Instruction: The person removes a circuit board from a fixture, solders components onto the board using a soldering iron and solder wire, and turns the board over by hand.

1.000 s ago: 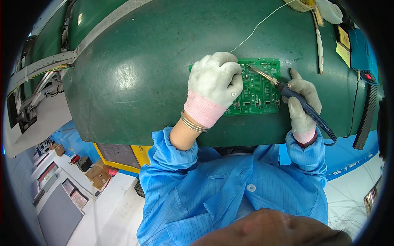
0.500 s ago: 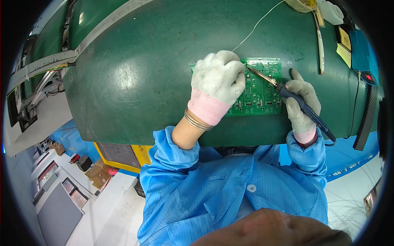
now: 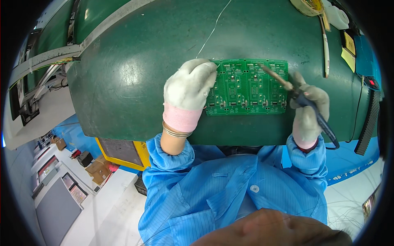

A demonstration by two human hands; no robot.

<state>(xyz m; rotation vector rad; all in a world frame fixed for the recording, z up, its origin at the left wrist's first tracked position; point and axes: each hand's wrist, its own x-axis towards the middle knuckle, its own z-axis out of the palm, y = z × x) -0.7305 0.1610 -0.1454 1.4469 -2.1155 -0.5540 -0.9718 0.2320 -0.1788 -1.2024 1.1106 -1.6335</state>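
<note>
A green circuit board with rows of small parts lies flat on the green table mat. My left hand, in a whitish glove with a pink cuff, is closed over the board's left end and hides part of it. A thin pale solder wire runs from the far side down into this hand; its fingertips are mostly hidden. My right hand, also gloved, grips a dark blue soldering iron at the board's right edge. The iron's metal tip, smeared by motion, points over the board's far right part.
Far right hold a yellowish roll, a white bottle, a brush with a pale handle and a blue soldering station. A black ridged strip lies near the right edge. A metal frame stands at left.
My left hand has moved left along the board with the wire, uncovering more of it. My right hand has shifted slightly right, and the iron's tip has swung right, away from the left hand.
</note>
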